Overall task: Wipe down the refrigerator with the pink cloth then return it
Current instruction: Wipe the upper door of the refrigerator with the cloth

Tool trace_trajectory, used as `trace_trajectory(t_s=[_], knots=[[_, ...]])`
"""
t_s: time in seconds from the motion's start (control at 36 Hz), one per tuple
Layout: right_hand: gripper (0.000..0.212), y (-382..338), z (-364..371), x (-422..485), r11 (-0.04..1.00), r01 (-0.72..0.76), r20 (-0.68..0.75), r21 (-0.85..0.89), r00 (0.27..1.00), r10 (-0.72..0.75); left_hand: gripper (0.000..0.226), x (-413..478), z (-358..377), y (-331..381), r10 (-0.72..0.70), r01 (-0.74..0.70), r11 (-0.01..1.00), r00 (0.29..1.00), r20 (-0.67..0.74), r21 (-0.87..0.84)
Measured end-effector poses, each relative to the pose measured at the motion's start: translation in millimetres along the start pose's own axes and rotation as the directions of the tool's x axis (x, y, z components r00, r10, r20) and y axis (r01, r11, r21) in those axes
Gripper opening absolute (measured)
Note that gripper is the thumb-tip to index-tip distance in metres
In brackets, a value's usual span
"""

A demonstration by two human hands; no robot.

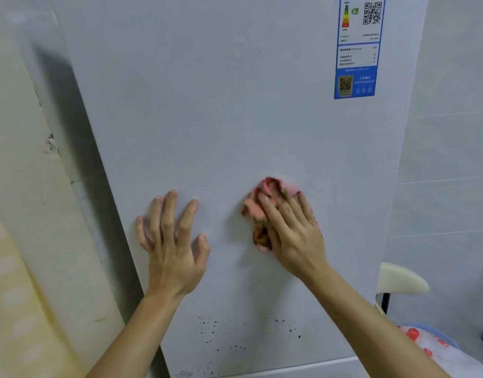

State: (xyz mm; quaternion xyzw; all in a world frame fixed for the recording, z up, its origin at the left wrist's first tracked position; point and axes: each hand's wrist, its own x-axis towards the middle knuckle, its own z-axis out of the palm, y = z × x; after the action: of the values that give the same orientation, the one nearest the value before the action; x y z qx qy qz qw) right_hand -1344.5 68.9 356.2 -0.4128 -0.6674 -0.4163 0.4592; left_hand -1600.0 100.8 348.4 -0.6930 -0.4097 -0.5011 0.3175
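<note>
mostly the frame is filled by the pale grey refrigerator [207, 118], its flat door running from the top edge down to the bottom, tilted a little in the wide view. a cream wall [16, 186] with a cracked edge takes the left side of the frame, and a white tiled wall [453, 132] takes the right side.

two bare forearms rise from the bottom edge. the left hand [172, 249], left of centre in the lower half, has its fingers spread and slightly bent, tips touching the door, holding nothing. the right hand [294, 233], right of centre at about the same height, lies with its fingers stretched out flat, pressing the pink cloth [258, 205] against the door; the thumb is hidden behind the cloth.

a blue and white energy label [357, 47] with qr codes is stuck on the door in the upper right of the frame. the cloth is bunched up and shows past the fingertips and along the left edge of the right hand, just right of the frame's centre.

a white plastic bag [425, 347] with red print sits in the lower right corner, and a curved cream piece [398, 279] sticks out just above it, beside the door's edge. small dark specks [221, 331] dot the door near the bottom, between the two forearms.
</note>
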Motion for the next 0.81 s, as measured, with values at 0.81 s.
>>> trace_trajectory(t_s=[0.81], knots=[[0.046,14.8,-12.9,11.3,0.995,-0.104,-0.086,-0.003,0.991,0.103,0.057,-2.7,-5.3,-21.5,-0.045,0.043,0.998,0.997,-0.058,-0.047]])
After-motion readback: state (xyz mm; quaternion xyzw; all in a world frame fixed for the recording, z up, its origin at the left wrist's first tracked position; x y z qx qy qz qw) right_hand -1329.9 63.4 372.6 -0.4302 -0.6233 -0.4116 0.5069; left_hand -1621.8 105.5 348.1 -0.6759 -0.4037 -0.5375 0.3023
